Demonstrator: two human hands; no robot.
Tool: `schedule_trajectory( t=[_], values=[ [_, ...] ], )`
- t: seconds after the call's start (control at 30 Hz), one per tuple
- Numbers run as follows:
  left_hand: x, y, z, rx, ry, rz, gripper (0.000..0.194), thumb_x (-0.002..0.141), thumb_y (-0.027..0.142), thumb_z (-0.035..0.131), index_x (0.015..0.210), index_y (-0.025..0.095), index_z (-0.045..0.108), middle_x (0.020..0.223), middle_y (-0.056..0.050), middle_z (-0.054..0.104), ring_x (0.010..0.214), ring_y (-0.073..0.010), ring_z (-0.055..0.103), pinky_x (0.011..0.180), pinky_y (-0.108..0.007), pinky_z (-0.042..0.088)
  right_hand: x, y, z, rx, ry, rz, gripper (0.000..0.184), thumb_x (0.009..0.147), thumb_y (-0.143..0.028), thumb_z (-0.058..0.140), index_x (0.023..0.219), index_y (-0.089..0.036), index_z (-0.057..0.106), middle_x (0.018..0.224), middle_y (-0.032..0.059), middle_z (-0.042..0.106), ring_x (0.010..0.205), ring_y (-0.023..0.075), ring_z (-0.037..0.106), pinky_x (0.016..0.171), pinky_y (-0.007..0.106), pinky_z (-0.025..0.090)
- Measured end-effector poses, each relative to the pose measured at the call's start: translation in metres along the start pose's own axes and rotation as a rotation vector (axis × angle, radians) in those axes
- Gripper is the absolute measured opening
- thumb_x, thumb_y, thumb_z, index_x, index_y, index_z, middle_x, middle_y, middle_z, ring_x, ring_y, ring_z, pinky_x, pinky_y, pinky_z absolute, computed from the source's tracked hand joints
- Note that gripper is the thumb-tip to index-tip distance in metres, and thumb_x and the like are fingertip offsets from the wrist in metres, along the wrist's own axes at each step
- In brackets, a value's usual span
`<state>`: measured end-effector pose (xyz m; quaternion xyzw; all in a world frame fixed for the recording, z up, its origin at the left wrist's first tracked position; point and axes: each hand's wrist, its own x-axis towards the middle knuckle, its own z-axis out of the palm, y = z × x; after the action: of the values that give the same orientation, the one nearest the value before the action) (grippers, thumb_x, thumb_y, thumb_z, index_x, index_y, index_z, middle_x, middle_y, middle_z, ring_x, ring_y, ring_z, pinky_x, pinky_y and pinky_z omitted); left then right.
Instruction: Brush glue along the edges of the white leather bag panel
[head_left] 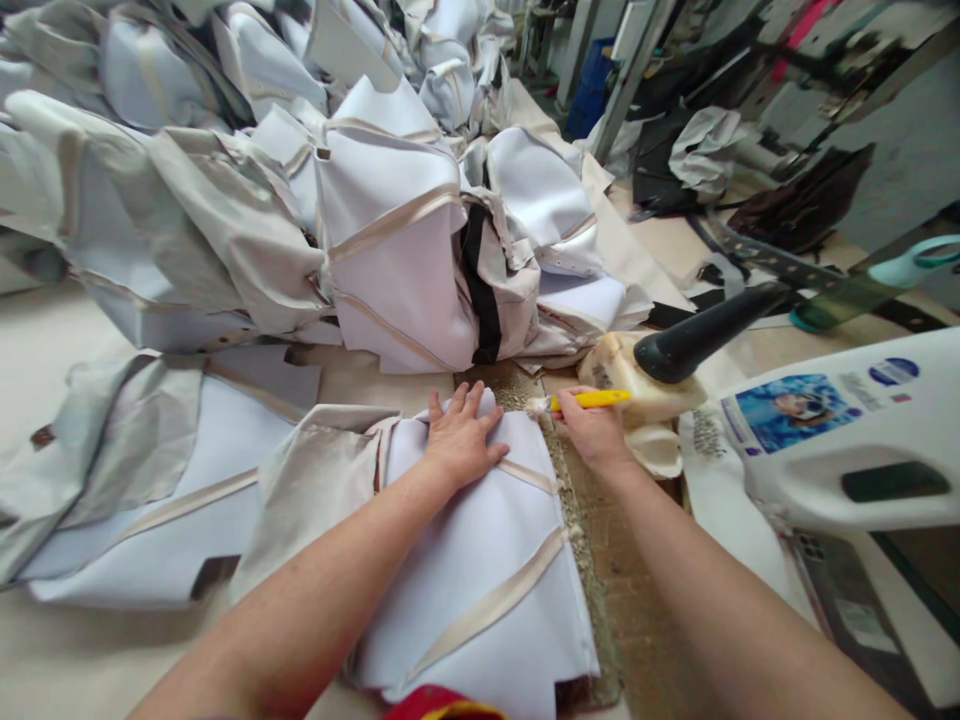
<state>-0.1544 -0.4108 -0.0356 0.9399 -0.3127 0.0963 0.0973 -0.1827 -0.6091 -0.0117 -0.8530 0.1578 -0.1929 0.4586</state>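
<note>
While pressed flat, fingers spread, on the white fabric panel (480, 560), left hand (461, 440) lying near its upper edge; right hand (596, 432) clamped on a yellow-handled brush (589, 400), bristles touching that panel's top right corner. Judged early: bulky heap of similar pieces (390, 240) behind, stage not readable. Panel smooth, matte, crossed by glossy beige tape strips; bench strip (592, 560) beside it crusted, granular; cream pot (649, 395) lumpy with residue.

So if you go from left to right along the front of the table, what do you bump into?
Loose grey cloth → left hand flat on the white cloth → right hand holding a yellow brush → white box.
</note>
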Motion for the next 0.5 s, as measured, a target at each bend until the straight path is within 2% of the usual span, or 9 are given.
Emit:
schedule_trajectory(
  t=[0.07, 0.17, 0.27, 0.37, 0.5],
  values=[
    [0.000, 0.000, 0.000, -0.012, 0.004, -0.004, 0.053, 0.072, 0.059, 0.059, 0.120, 0.036, 0.053, 0.144, -0.010, 0.029, 0.131, -0.0315, 0.025, 0.098, -0.067, 0.008, 0.000, 0.000, 0.001, -0.004, -0.013, 0.000, 0.020, 0.075, -0.034, 0.048, 0.063, -0.021, 0.057, 0.060, 0.0019, 0.062, 0.061, 0.0191, 0.062, 0.061, 0.029, 0.048],
    [-0.001, 0.000, 0.000, -0.036, 0.008, -0.010, 0.053, 0.072, 0.058, 0.060, 0.120, 0.035, 0.053, 0.145, -0.010, 0.029, 0.132, -0.0316, 0.024, 0.099, -0.066, 0.005, -0.021, 0.000, -0.010, -0.024, -0.062, 0.023, 0.020, 0.072, -0.032, 0.051, 0.055, -0.021, 0.055, 0.049, -0.0003, 0.057, 0.053, 0.0183, 0.058, 0.055, 0.028, 0.045],
    [-0.003, 0.000, -0.001, -0.050, 0.040, 0.014, 0.054, 0.073, 0.055, 0.062, 0.122, 0.034, 0.052, 0.146, -0.009, 0.025, 0.135, -0.0312, 0.015, 0.099, -0.066, -0.006, -0.038, -0.001, -0.024, -0.033, -0.085, 0.070, 0.023, 0.071, -0.031, 0.052, 0.050, -0.022, 0.052, 0.041, -0.0021, 0.052, 0.043, 0.0169, 0.053, 0.046, 0.027, 0.041],
    [-0.006, 0.001, -0.002, -0.047, 0.059, 0.124, 0.041, 0.082, 0.046, 0.056, 0.121, 0.037, 0.051, 0.148, -0.002, 0.023, 0.138, -0.0261, 0.007, 0.097, -0.063, -0.018, -0.030, -0.004, -0.022, -0.025, -0.061, 0.046, 0.022, 0.073, -0.032, 0.052, 0.054, -0.022, 0.054, 0.048, -0.0012, 0.055, 0.049, 0.0174, 0.056, 0.051, 0.027, 0.043],
    [-0.007, 0.000, -0.001, -0.071, 0.012, 0.164, 0.031, 0.087, 0.040, 0.050, 0.117, 0.038, 0.054, 0.144, 0.002, 0.032, 0.138, -0.0258, 0.007, 0.096, -0.062, -0.021, -0.006, -0.006, -0.005, 0.004, -0.040, -0.030, 0.022, 0.075, -0.035, 0.049, 0.059, -0.022, 0.055, 0.057, 0.0006, 0.059, 0.060, 0.0185, 0.058, 0.062, 0.029, 0.045]
  ],
)
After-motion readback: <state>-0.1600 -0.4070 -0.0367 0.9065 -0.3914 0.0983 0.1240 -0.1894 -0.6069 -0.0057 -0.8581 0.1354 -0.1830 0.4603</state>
